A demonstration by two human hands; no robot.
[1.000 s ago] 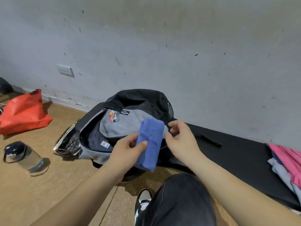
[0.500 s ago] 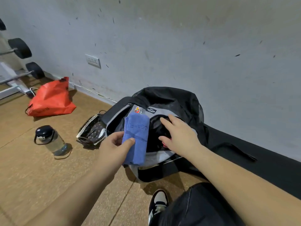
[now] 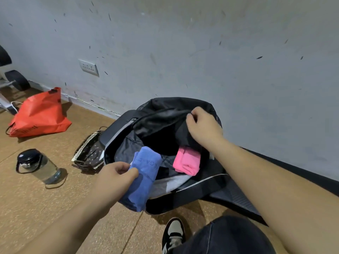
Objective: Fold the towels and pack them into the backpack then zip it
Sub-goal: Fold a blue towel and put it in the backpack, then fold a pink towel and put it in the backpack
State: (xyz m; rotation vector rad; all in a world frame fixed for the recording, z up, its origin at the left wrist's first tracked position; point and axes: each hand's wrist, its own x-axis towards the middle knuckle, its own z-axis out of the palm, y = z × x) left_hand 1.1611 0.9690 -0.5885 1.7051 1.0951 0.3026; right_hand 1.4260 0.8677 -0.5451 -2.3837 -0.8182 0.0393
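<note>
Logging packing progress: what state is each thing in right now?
backpack: unzipped, held open
blue towel: folded, at the opening
pink towel: folded, inside
left hand: gripping blue towel
right hand: lifting backpack flap
water bottle: capped, lying down

Gym room, weight plates [image 3: 17, 79], cork floor [image 3: 36, 208]

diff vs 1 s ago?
Right hand let go of the blue towel, took hold of the backpack flap and lifted it, exposing a pink towel inside. Left hand still holds the blue towel, now at the opening.
</note>
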